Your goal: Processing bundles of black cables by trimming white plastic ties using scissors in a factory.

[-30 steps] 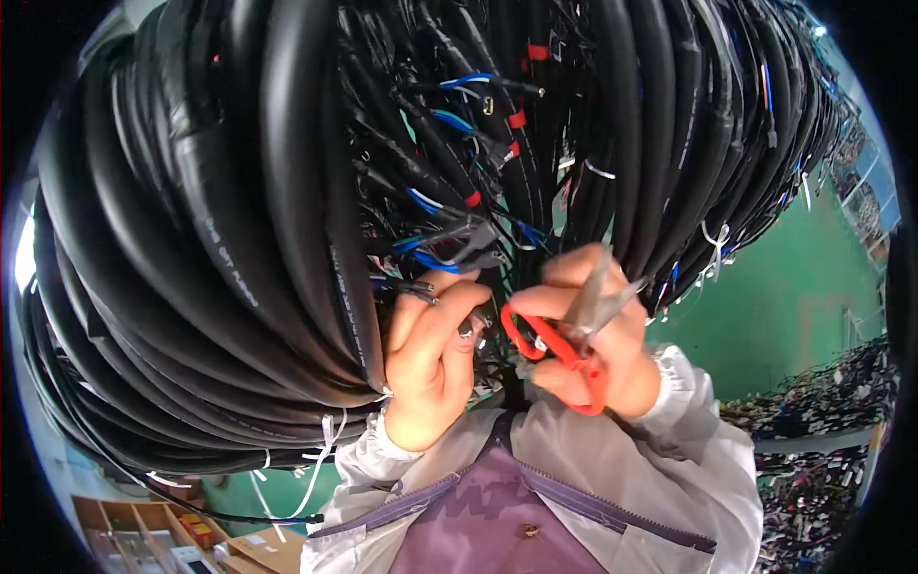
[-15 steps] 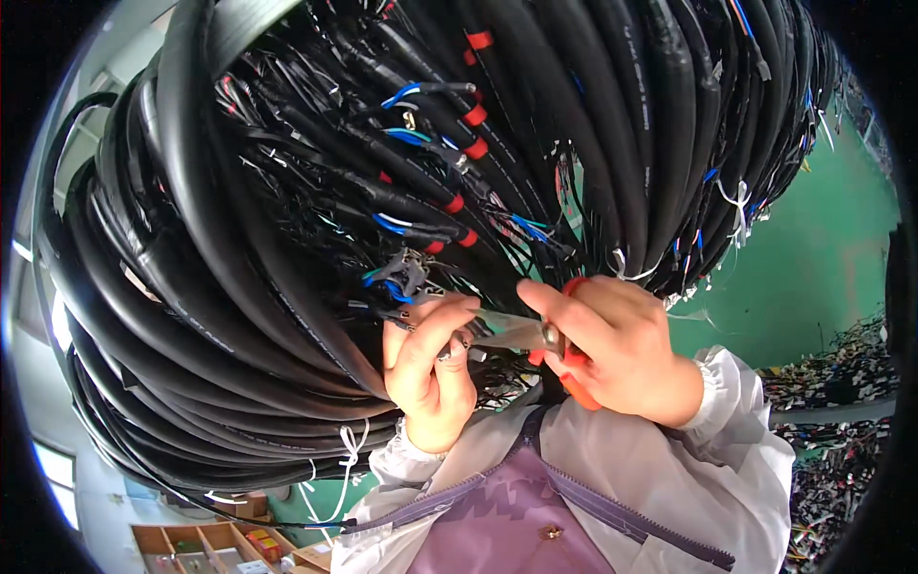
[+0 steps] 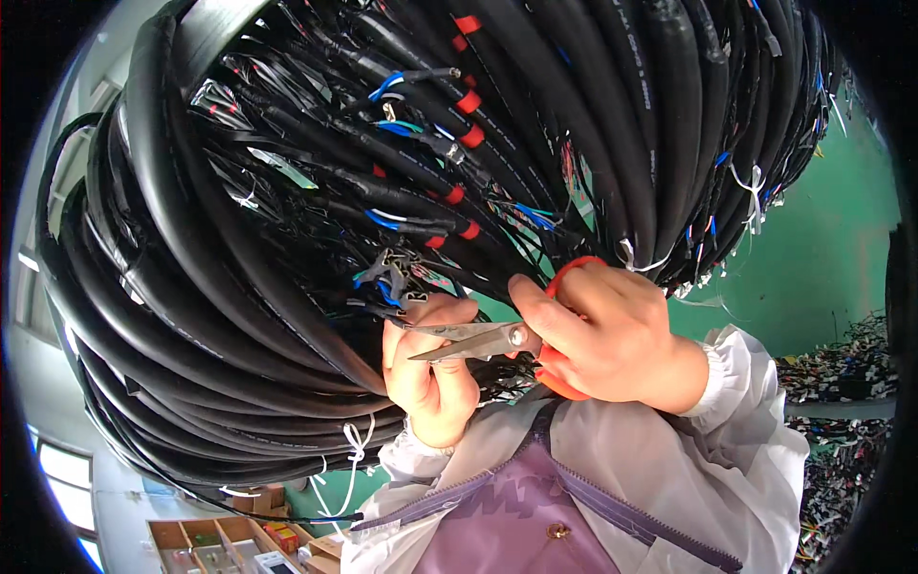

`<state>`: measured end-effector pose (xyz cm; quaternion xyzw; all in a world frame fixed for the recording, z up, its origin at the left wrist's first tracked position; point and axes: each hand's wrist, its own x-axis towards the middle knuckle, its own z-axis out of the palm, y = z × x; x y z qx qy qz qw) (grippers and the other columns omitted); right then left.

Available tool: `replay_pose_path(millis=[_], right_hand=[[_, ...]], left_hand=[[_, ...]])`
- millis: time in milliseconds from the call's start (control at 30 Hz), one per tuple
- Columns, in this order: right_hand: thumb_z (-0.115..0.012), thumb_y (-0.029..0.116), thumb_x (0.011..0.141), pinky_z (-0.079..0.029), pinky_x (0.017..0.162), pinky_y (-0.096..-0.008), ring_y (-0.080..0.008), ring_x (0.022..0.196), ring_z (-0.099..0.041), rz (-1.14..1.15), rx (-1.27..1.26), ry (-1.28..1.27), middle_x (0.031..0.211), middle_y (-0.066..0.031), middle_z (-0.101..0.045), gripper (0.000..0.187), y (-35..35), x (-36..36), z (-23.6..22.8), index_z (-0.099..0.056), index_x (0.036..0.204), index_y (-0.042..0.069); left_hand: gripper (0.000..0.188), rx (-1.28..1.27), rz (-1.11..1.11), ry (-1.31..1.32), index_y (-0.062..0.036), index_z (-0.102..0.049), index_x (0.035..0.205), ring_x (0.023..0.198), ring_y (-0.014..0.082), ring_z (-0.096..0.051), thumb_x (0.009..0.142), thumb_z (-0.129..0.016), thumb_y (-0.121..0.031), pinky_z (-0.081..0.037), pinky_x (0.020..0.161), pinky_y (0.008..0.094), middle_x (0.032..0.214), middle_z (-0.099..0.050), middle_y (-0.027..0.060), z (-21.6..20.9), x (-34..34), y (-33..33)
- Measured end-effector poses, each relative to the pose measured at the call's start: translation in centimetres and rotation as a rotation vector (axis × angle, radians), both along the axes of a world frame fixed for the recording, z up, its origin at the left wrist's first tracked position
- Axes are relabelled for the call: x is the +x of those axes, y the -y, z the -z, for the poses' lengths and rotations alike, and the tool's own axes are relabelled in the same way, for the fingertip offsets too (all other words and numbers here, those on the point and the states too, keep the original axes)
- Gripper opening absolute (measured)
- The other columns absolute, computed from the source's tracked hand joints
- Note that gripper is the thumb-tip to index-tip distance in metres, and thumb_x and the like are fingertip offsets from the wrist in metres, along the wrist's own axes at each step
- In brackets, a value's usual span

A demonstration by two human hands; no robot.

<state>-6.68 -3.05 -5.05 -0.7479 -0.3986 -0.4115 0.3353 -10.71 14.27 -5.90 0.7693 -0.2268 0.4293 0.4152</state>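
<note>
In the head view, the scissors are lying in front of the chest between the two hands, their red handles sitting in the right hand. That hand is gripping them, its fingers curling around the loops, with the pivot just beyond it on the left.

The deciding relation is running sideways: the left hand is standing just beside the pivot, on the person's left, and the blades are crossing in front of its curled fingers. The right hand is staying nearer to the handles and pivot, while the left is nearer to the tips. Whether the metal is touching the left hand or only passing before it cannot be told.

The scissors are pointing toward the person's left, their long axis running nearly level across the view. The upper blade is lying almost flat along that line; the lower one is sloping slightly down to its tip, so the two are spreading a little apart leftward.

The left hand is bending its fingers inward, but the blades are covering part of it, and what it may be holding cannot be told. Just above it, wire ends with grey wrapping and blue strands are sticking out, and thick black cables are arching on the left.
</note>
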Motion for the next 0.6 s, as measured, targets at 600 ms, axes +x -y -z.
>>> replay_pose_path(millis=[600], right_hand=[[-0.069, 0.012, 0.054, -0.034, 0.038, -0.0288, -0.0152, 0.046, -0.044, -0.13, -0.006, -0.083, 0.057, -0.0004, -0.036, 0.044, -0.01, 0.38, -0.17, -0.062, 0.098, 0.007]], left_hand=[[0.022, -0.084, 0.052, -0.02, 0.0018, -0.054, 0.098, 0.077, 0.0266, -0.06, 0.09, -0.053, -0.019, -0.048, 0.066, 0.0322, 0.091, -0.065, 0.0179, 0.09, -0.24, -0.25]])
